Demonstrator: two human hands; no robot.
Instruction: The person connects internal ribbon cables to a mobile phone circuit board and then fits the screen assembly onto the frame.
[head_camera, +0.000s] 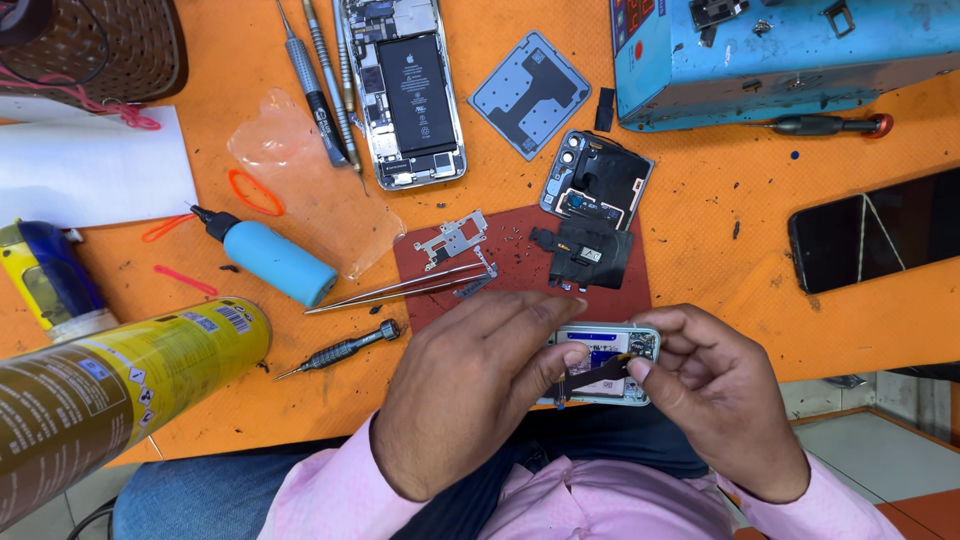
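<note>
Here two hands, left hand and right hand, grip one opened phone.

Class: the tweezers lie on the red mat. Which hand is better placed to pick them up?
Left hand: the tweezers lie just beyond it, while the right hand sits farther away, pinching the black strip.

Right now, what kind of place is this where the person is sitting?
Most likely a phone repair bench. An opened phone lies with its battery showing, screwdrivers and tweezers rest on the orange mat, and both hands hold another small opened phone.
</note>
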